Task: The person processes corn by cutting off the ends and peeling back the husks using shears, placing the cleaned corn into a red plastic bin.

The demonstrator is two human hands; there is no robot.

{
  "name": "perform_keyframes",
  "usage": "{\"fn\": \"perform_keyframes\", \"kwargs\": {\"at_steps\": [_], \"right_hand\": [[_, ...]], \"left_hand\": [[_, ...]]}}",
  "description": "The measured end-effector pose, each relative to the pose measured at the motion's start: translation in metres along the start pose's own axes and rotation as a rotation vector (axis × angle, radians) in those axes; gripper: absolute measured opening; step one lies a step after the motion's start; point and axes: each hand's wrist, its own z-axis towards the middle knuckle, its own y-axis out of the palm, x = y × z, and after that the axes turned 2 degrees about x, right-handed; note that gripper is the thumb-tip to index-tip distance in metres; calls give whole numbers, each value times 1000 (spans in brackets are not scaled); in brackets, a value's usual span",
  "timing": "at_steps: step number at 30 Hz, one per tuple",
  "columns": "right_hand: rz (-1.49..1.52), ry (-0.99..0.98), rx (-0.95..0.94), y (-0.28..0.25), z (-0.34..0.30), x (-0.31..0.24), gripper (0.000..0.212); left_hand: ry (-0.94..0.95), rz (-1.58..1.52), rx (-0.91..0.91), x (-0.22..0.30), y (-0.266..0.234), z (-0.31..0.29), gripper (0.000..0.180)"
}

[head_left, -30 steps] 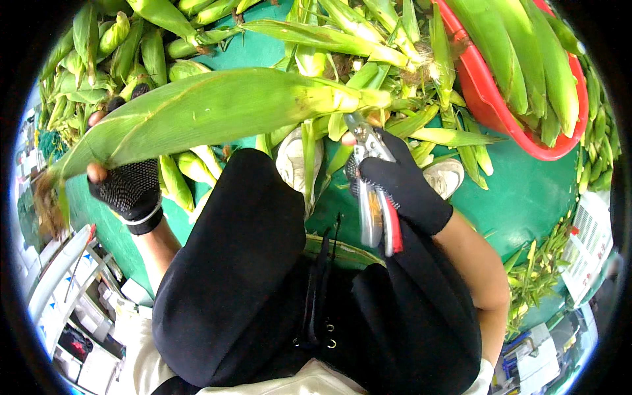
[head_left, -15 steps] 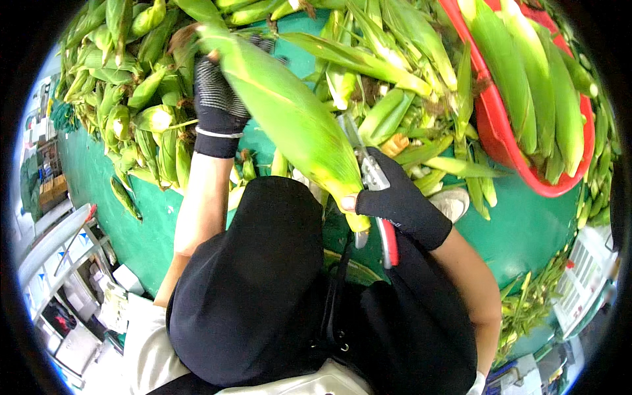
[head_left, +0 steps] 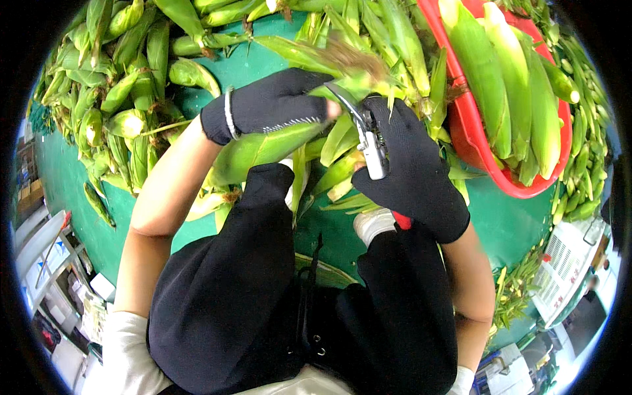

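Observation:
My left hand, in a black glove, is closed around a green ear of corn still in its husk. The ear lies across in front of my knees, its brown silk tip pointing up and to the right, blurred by motion. In its black glove, my right hand grips pruning shears with silver handles and a bit of red near the bottom. Their blade is up against the tip end of the ear, close to my left fingers. Whether the blades are apart is hard to see.
A red basket with several husked ears stands at the right. Heaped corn fills the left side of the green floor. Loose husks and ears lie ahead of my feet. More ears are piled beyond the basket.
The ear has been turned round, so its silk end now lies by the shears instead of its stem end. My left hand has moved right and nearer, towards my right hand.

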Motion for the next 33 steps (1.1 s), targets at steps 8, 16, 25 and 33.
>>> {"fn": "perform_keyframes", "kwargs": {"at_steps": [8,16,25,33], "right_hand": [[336,324,-52,4,-13,2,46],[-150,112,47,31,-12,-9,60],[724,395,148,13,-10,15,70],[484,260,310,58,-21,24,74]], "left_hand": [[176,15,-91,-27,-3,10,52],[460,-28,540,-66,24,38,31],[388,-472,549,-21,44,10,24],[162,-252,526,0,39,-21,24]]}}
